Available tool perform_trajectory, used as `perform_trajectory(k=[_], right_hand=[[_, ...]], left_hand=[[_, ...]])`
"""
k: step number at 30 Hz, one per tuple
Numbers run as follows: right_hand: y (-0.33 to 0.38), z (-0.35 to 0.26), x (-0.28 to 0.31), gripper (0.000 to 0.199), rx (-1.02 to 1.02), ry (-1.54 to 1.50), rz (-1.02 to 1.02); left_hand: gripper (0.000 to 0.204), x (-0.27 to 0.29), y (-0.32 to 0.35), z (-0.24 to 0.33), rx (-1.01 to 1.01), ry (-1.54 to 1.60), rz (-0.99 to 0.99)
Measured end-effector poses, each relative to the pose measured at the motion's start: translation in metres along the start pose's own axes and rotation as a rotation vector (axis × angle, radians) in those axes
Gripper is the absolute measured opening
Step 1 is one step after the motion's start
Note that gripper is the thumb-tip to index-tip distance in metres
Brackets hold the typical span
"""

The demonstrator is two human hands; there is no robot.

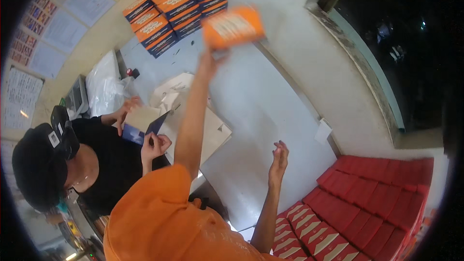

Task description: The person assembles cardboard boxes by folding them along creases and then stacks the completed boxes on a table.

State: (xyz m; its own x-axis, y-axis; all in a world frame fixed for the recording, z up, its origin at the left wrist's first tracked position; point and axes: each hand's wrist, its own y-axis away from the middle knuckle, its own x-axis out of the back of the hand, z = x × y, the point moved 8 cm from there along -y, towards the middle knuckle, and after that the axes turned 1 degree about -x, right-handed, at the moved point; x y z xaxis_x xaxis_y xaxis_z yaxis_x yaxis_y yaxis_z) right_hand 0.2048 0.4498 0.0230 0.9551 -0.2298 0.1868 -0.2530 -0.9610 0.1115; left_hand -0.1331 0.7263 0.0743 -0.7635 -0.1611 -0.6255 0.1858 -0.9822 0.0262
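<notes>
My left arm, in an orange sleeve, stretches far out over the table. My left hand point(211, 63) is closed on the lower edge of an orange box point(234, 28), which is lifted and blurred by motion. It is just right of a stack of orange and dark blue boxes point(174, 7) at the far end. My right hand point(278, 164) is raised over the table's right half, its fingers loosely extended with nothing in them.
On my left, a co-worker in black holds a blue and cream carton point(140, 124). Flat cream sheets point(205, 135) lie on the pale table point(256, 101), near a clear plastic bag point(104, 89). Red boxes point(367, 188) fill the lower right. A wall ledge point(367, 63) borders the right side.
</notes>
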Motion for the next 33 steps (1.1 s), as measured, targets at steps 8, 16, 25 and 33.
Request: perform_trajectory(k=[8, 16, 25, 33], right_hand=[[0.069, 0.129, 0.019, 0.044, -0.346, -0.057, 0.056], [0.129, 0.196, 0.034, 0.042, -0.6, 0.076, 0.097], [0.115, 0.201, 0.028, 0.041, -0.603, 0.159, 0.044], [0.139, 0.208, 0.027, 0.038, -0.535, 0.101, 0.1]], left_hand=[[0.058, 0.242, -0.116, 0.159, -0.551, 0.058, 1.027], [0.07, 0.408, -0.196, 0.25, -0.477, 0.044, 0.598], [0.049, 0.37, -0.258, 0.213, 0.094, -0.422, 0.619], [0.039, 0.308, -0.252, 0.251, -0.701, -0.484, 0.698]])
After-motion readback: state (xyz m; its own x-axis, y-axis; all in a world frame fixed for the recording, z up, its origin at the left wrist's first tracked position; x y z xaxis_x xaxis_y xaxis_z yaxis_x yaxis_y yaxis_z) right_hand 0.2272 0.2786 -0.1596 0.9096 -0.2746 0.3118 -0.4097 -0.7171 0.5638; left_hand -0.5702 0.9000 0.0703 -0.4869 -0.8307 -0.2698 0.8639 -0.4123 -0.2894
